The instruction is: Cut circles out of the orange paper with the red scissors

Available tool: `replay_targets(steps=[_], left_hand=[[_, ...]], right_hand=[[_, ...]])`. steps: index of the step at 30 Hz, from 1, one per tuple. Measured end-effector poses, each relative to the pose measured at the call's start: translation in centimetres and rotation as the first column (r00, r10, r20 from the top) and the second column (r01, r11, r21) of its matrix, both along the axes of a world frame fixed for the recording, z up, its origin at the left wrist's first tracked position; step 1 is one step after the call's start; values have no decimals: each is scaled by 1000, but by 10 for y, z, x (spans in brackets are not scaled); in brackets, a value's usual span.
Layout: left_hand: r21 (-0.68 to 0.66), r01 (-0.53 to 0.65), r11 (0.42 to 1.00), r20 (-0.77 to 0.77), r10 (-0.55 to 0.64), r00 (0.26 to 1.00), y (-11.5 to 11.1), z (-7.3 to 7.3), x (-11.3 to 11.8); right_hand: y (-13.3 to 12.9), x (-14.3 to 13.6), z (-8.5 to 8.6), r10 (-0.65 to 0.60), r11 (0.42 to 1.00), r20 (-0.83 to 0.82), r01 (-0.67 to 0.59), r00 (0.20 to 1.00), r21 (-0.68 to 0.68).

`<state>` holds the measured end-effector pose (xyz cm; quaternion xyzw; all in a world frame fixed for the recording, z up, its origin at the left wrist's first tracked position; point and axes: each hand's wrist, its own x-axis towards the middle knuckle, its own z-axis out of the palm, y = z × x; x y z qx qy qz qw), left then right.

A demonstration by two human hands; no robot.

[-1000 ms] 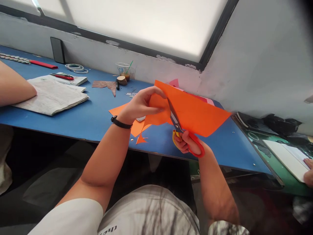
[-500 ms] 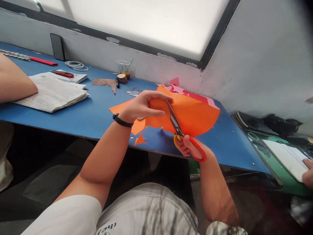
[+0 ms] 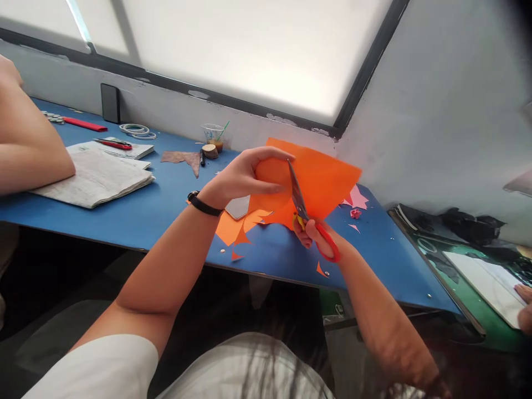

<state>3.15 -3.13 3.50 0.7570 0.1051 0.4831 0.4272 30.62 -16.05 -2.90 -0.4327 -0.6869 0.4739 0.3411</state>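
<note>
A sheet of orange paper (image 3: 328,180) is held up above the blue table (image 3: 174,208). My left hand (image 3: 245,176) grips its left side between thumb and fingers. In my right hand (image 3: 306,231) is a pair of scissors (image 3: 298,195) with red and yellow handles. Their blades point up and away from me, against the paper near my left fingertips. Cut orange scraps (image 3: 242,235) lie under my hands, beside a phone-like flat object (image 3: 238,207) partly hidden by my wrist.
Pink paper pieces (image 3: 358,198) lie to the right. Farther back are a plastic cup (image 3: 213,136), a wood slice (image 3: 210,151) and brown scrap (image 3: 183,159). Another person's arm (image 3: 33,138) rests on papers (image 3: 97,180) at left. At right, another person's hand (image 3: 524,305) touches a white board.
The orange sheet's outline has changed; its right side now ends in a point instead of a curve. New orange scraps lie on the table, one near the front edge. The view has shifted slightly.
</note>
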Motion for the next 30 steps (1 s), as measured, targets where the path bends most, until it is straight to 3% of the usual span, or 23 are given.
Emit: replay_targets(steps=[3, 6, 12, 17, 23, 30], left_hand=[[13, -45, 999, 90, 44, 995, 7, 0, -2], [-18, -59, 998, 120, 61, 991, 14, -6, -9], [18, -64, 998, -35, 65, 997, 22, -17, -32], [16, -6, 1000, -90, 8, 996, 30, -23, -41], [-45, 32, 998, -119, -37, 992, 33, -32, -40], [-78, 76, 994, -137, -86, 987, 29, -32, -37]], right_hand=[[16, -4, 6, 3, 999, 9, -3, 1000, 52], [26, -8, 6, 70, 997, 24, -70, 997, 12], [33, -4, -6, 245, 957, -3, -242, 969, -159], [38, 3, -18, 318, 931, -32, -318, 948, -180], [32, -2, -26, 218, 959, 22, -210, 976, -188], [23, -3, -24, 178, 974, 69, -166, 982, -156]])
